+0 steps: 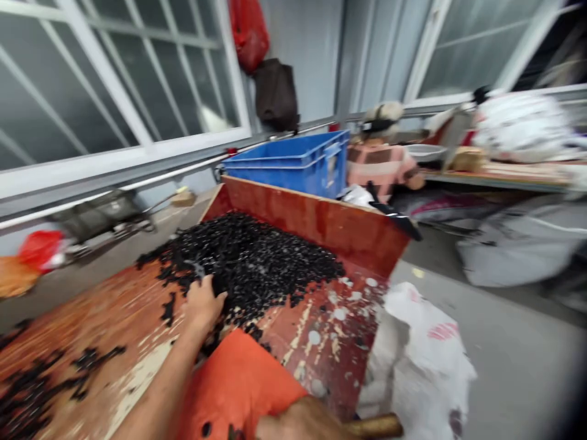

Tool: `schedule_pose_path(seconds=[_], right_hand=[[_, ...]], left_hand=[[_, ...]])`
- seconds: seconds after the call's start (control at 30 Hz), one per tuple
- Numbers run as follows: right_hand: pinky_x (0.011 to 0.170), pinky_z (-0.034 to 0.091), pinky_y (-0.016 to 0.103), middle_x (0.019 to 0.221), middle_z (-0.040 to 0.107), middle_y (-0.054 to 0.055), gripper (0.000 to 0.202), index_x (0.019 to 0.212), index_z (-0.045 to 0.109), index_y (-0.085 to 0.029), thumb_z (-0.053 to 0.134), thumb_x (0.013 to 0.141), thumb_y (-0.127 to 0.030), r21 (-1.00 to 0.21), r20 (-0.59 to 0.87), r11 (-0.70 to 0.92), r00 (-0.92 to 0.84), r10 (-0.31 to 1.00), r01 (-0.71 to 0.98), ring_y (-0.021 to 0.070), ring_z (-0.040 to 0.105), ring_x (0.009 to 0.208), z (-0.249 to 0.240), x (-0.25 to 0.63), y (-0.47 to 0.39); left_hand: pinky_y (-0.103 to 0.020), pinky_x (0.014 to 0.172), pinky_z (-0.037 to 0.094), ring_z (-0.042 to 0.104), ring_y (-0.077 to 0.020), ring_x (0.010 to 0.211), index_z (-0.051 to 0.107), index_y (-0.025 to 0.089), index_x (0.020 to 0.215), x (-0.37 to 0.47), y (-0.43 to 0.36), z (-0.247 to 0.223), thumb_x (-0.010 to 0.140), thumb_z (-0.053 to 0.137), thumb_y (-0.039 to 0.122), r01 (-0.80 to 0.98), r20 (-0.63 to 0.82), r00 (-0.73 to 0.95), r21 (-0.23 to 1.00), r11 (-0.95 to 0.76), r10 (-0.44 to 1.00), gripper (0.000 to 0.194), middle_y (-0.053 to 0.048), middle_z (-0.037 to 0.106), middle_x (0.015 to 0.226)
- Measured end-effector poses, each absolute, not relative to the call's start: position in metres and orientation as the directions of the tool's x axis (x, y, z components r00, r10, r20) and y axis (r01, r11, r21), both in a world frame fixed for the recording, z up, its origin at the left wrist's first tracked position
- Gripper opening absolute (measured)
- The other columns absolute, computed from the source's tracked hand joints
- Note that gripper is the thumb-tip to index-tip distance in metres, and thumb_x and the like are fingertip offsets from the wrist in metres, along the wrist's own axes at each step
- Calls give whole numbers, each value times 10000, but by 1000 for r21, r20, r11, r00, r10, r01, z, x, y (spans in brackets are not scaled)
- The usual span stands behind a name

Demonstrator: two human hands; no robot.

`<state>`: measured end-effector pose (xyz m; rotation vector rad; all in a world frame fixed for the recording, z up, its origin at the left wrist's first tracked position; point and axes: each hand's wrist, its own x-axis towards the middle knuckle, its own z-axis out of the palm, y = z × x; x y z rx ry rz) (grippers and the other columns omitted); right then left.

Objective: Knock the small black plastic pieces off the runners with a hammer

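My left hand [204, 300] reaches to the near left side of a heap of small black pieces [257, 256], its thumb spread away from the fingers. The fingertips are blurred against the heap, and a greyish streak shows just beyond them. At the bottom edge, my right hand [305, 420] is closed, partly cut off by the frame. A wooden handle [376, 425] sticks out on its right side, apparently of a tool whose other end I cannot make out. An orange sheet [243, 382] lies between my arms, with a few dark bits on it.
The worn red-brown board [105, 311] has a raised wall [312, 217] at the back and scattered black pieces at left. Behind stands a blue crate [284, 162]. A white sack [426, 360] sits at right. Another person [378, 159] in a checked top is beyond the crate.
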<state>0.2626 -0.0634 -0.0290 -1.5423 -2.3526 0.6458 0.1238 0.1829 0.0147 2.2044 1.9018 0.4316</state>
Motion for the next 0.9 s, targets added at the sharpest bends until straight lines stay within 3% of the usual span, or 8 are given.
schedule_pose_path(seconds=[0.17,0.27,0.4,0.57,0.63,0.7,0.8,0.9], right_hand=[[445,317,205,584,685,-61,214,849,686,-274,663,814,-485,-468,-80,335,-416,906,818,128,591,481,-48,262,-61],[441,282,223,604,691,-60,205,819,651,-272,661,814,-476,-495,-59,344,-425,903,798,133,611,503,-45,267,-64],[435,173,281,691,743,-38,142,811,622,-260,699,776,-373,-454,-126,312,-407,905,834,164,674,564,-28,266,-66],[479,217,282,771,760,-38,89,839,617,-261,634,763,-216,-473,-136,283,-386,912,835,175,712,659,-6,266,-68],[489,229,279,764,754,-37,80,839,617,-264,617,774,-218,-486,-143,273,-384,912,830,176,712,672,-3,267,-70],[497,235,278,750,748,-34,75,833,617,-264,615,773,-218,-494,-141,272,-385,912,826,176,706,666,-2,268,-71],[505,244,276,744,739,-24,49,826,617,-258,616,784,-234,-510,-135,264,-380,915,818,180,691,655,-2,269,-73],[517,253,268,745,733,-15,37,828,611,-254,597,806,-228,-545,-156,236,-374,914,805,187,691,673,1,270,-74]], left_hand=[[-271,774,455,661,-181,855,659,203,943,79,182,-2,902,504,202,922,88,68,375,-97,994,160,-40,701,889],[-244,675,409,634,-157,742,630,205,977,70,181,-7,879,535,225,901,73,94,417,-116,993,138,-4,688,781],[-245,599,337,559,-151,641,618,212,952,77,176,-8,784,676,277,868,33,174,467,-169,984,189,27,627,689],[-242,578,298,489,-129,587,596,204,776,92,171,-5,651,698,85,785,-26,189,604,-135,982,200,61,529,579],[-234,582,326,506,-126,584,606,195,830,88,168,2,651,662,60,723,-52,164,685,-84,985,231,67,523,569],[-225,594,377,556,-131,608,596,174,1025,78,161,14,692,620,76,632,-83,144,775,-27,986,348,64,548,595],[-232,615,473,639,-147,679,444,152,1316,57,138,35,763,595,153,476,-136,157,878,45,978,574,35,617,688],[-252,630,546,677,-148,701,343,207,1432,38,107,51,751,697,213,176,-222,225,967,185,949,767,0,671,795]])
